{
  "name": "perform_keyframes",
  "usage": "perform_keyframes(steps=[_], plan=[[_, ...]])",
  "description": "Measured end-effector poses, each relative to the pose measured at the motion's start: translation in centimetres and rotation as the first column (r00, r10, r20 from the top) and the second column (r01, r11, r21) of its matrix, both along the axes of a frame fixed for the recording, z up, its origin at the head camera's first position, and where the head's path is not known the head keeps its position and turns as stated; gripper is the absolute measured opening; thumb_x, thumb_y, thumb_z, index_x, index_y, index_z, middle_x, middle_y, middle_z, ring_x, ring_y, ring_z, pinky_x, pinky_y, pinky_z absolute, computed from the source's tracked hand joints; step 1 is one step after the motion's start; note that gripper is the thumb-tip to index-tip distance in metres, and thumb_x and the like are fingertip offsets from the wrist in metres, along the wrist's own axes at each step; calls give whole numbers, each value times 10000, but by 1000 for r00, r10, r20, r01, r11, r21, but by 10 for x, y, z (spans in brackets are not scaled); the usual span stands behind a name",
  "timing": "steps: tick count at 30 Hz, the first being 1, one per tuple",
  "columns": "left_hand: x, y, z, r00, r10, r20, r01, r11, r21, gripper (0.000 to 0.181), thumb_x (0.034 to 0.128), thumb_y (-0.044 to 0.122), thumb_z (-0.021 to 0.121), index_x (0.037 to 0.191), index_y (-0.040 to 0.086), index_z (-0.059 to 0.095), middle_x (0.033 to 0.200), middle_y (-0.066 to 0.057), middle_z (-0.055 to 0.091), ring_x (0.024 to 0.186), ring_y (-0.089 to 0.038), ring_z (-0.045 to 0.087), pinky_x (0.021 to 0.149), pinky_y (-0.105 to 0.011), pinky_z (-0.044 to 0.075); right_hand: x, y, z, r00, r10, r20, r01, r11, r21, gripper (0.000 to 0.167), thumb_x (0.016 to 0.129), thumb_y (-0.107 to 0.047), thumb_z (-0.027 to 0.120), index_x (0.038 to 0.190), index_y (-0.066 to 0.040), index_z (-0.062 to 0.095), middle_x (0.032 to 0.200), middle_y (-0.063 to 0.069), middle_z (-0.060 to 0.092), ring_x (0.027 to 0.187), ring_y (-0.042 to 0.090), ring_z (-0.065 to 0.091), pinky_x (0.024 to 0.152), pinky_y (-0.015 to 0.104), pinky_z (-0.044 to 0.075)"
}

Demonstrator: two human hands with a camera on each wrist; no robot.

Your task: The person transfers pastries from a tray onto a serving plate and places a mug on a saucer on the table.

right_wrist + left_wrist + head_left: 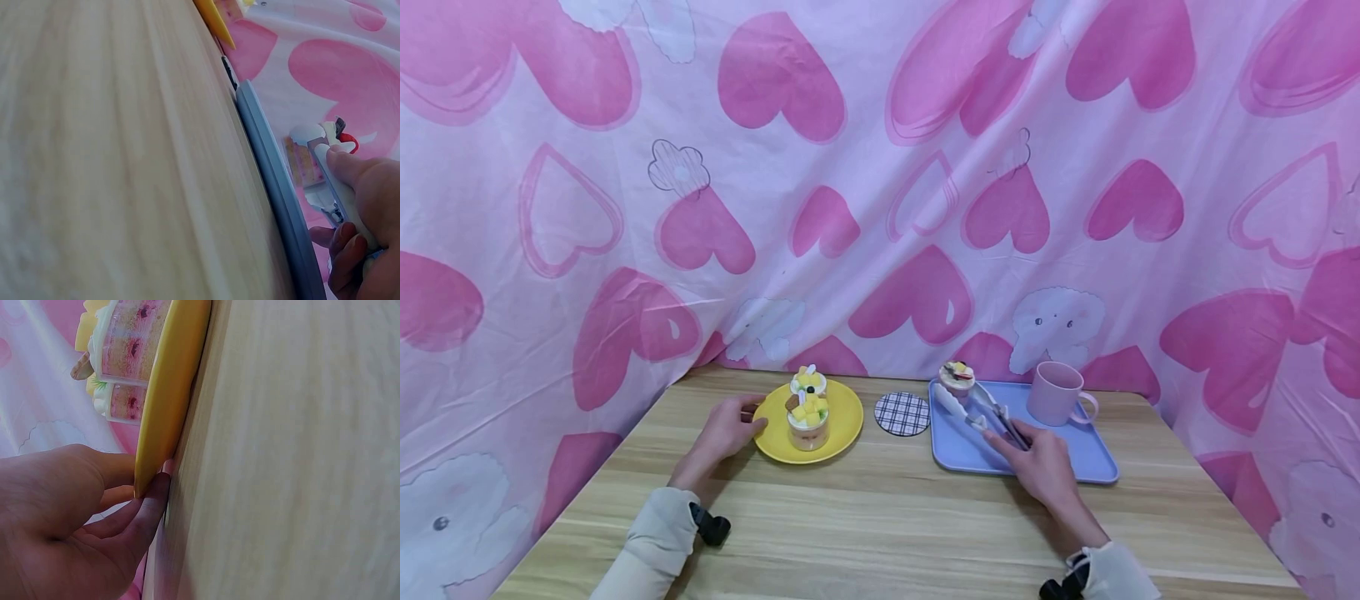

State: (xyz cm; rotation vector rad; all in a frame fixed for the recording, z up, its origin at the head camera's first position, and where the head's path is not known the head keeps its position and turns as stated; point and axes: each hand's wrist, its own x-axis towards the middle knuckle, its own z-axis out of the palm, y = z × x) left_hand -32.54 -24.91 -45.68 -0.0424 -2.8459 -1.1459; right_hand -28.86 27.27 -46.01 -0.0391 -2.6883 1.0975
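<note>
The left grip [730, 428] pinches the yellow plate [844, 418] by its rim. Over the blue tray [958, 455], the right grip [1043, 462] holds tongs [953, 406] beside a cake cup [957, 378], perhaps touching it.

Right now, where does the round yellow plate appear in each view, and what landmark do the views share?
Head: the round yellow plate is low, left of centre.
Left wrist: the plate shows edge-on, top centre, its rim gripped by the left hand.
Right wrist: only part of the plate, at the top edge.
Shared landmark: the pale wooden tabletop.
</note>
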Motion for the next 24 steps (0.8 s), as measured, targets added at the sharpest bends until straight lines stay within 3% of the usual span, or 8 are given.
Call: perform_keyframes(steps=[4,13,24], plan=[[1,0,0,1000,-3,-2,3,1000,1,518,1006,80,721,1481,-76,587,1353,-296,693,1198,-416,708,994,-491,644,1,-4,1,1000,5,0,-5,1000,-3,900,900,-687,774,1510,-43,621,1232,172,746,930,256,595,670,268,429],[0,0,0,1000,-7,-2,7,1000,1,512,1006,71,715,1478,-82,587,1331,-289,701,1179,-400,712,987,-489,647,3,-10,0,999,29,-34,-29,1000,6,867,898,-669,788,1490,-54,642,1137,149,757,899,242,607,682,268,454],[-3,-1,-1,1000,1,12,-1,1000,-3,518,1009,69,716,1486,-78,580,1353,-299,687,1186,-411,705,985,-486,648,5,-19,0,997,56,-53,-56,998,0,857,897,-634,810,1479,-27,643,1267,187,768,907,233,622,695,259,478]])
